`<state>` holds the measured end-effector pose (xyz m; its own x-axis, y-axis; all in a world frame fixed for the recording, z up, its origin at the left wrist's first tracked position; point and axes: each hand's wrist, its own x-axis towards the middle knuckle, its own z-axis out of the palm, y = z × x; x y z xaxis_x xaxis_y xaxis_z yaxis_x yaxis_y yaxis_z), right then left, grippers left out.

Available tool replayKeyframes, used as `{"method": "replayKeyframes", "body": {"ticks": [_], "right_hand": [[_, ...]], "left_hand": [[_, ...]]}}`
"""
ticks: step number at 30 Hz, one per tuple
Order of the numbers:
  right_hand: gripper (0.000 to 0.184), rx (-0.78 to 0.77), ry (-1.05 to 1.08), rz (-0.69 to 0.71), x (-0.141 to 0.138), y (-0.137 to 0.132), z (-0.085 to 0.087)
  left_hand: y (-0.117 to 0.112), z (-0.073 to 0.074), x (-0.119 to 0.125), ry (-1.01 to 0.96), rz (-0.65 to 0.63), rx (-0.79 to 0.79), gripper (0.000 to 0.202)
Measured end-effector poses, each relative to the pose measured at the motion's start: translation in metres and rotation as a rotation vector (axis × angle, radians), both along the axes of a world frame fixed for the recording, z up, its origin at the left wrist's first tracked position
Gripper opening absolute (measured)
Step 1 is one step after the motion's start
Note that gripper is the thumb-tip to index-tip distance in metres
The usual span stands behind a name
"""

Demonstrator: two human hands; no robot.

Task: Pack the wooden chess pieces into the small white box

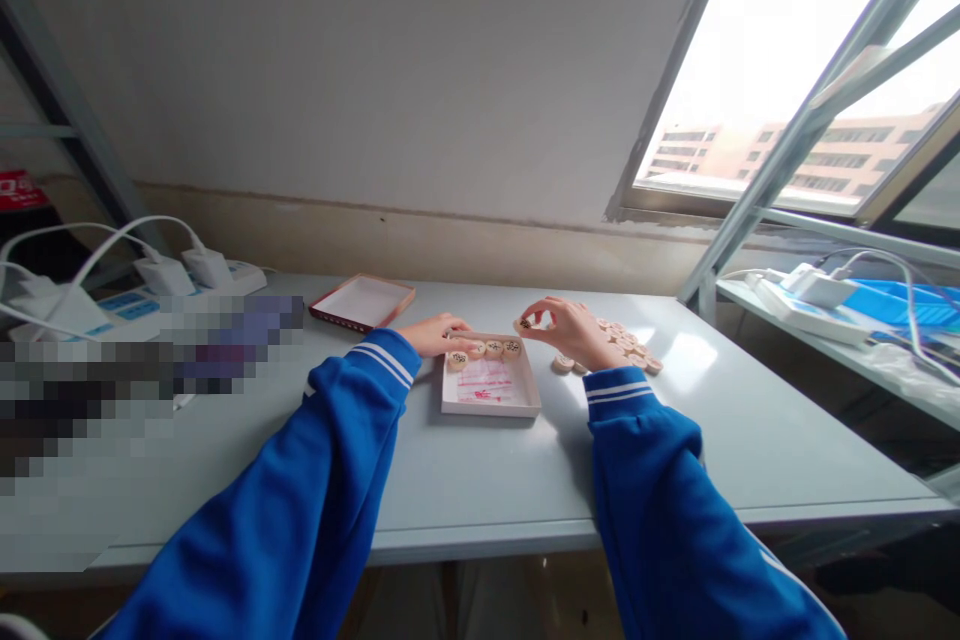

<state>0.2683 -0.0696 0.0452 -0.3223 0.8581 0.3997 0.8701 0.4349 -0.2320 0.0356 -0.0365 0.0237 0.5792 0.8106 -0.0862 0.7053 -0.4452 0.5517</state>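
A shallow white box (491, 408) lies on the grey table, with several round wooden Chinese chess pieces (493, 349) along its far side and a pink-marked paper on its bottom. My left hand (435, 334) grips the far left corner of this box, thumb over the inside by the pieces. Just above the far right corner, my right hand (566, 328) pinches one Chinese chess piece (523, 325) between thumb and fingers. A loose pile of Chinese chess pieces (634, 348) lies beyond and right of that hand, partly hidden by it.
The box lid (364, 300) lies inside up at the back left. Power strips with white chargers (161, 275) and cables occupy the left side. Metal frame posts (701, 290) rise at both sides; a shelf at right holds another power strip (802, 295) and a blue basket (900, 305).
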Motion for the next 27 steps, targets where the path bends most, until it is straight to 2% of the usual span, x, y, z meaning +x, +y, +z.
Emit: {"method": "replayKeyframes", "body": {"ticks": [2, 5, 8, 11, 14, 18, 20, 22, 24, 27], "right_hand": [[0.02, -0.049, 0.099, 0.136, -0.009, -0.006, 0.005], [0.019, -0.103, 0.036, 0.282, -0.028, -0.015, 0.005], [0.015, -0.05, -0.113, 0.277, -0.044, -0.021, -0.004], [0.015, -0.033, -0.184, 0.253, -0.052, -0.024, -0.01], [0.019, -0.049, -0.172, 0.217, -0.052, -0.023, -0.01], [0.008, -0.084, -0.103, 0.25, -0.037, -0.017, -0.003], [0.01, -0.014, -0.045, 0.16, -0.022, -0.01, -0.001], [0.015, 0.093, -0.047, -0.049, -0.006, -0.002, -0.004], [0.018, 0.106, -0.143, -0.208, 0.007, 0.004, -0.011], [0.021, 0.042, -0.28, -0.221, 0.016, 0.008, -0.021]], "left_hand": [[0.0, 0.0, 0.001, -0.012, 0.008, -0.012, 0.053], [-0.002, -0.001, 0.003, -0.002, 0.06, -0.028, 0.06], [-0.004, -0.001, 0.005, 0.009, 0.087, -0.04, 0.065], [-0.004, 0.001, 0.007, 0.03, 0.086, -0.069, 0.059], [-0.005, 0.002, 0.007, 0.048, 0.077, -0.079, 0.054], [-0.008, 0.0, 0.009, -0.008, 0.096, 0.006, 0.063], [-0.01, -0.002, 0.011, -0.022, 0.132, 0.066, 0.066], [-0.011, -0.004, 0.012, -0.012, 0.15, 0.112, 0.065], [-0.011, -0.005, 0.012, 0.001, 0.142, 0.127, 0.062], [-0.011, -0.005, 0.012, 0.015, 0.12, 0.106, 0.06]]}}
